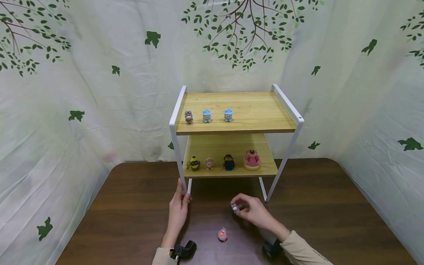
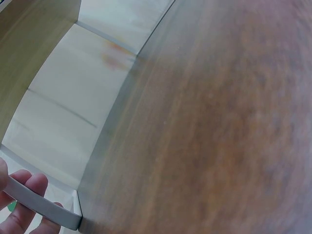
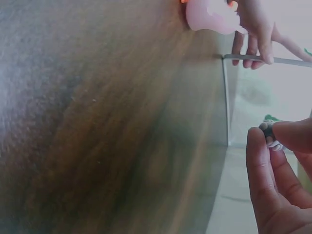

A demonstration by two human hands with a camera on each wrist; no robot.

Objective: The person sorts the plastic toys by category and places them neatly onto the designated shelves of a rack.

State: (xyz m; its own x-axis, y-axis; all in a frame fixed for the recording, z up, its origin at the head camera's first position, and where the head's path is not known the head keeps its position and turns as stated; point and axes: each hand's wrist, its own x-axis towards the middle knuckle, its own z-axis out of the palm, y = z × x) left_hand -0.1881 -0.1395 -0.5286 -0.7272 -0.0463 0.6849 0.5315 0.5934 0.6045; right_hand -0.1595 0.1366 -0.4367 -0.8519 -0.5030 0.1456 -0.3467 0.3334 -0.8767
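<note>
My left hand [image 1: 178,210] grips the white front left leg [image 2: 43,204] of a two-tier shelf [image 1: 232,131]; the left wrist view shows the thumb on one side of the leg and fingers on the other. In front of the shelf, my right hand [image 1: 254,212] pinches a small grey figurine [image 1: 235,208] between thumb and fingertips, just above the table. The right wrist view shows that figurine [image 3: 269,135] partly covered by the thumb. Between the two forearms, a pink figurine [image 1: 222,235] with an orange patch stands on the table.
On the upper board stand a grey figurine [image 1: 188,117] and two blue-hatted ones [image 1: 207,116]. The lower board bears a yellow-and-black figurine [image 1: 194,163], a small pink one [image 1: 209,163], a dark-haired one [image 1: 228,162] and a pink bear [image 1: 252,160]. Leaf-print cloth [image 1: 132,110] surrounds the brown table [image 1: 132,221].
</note>
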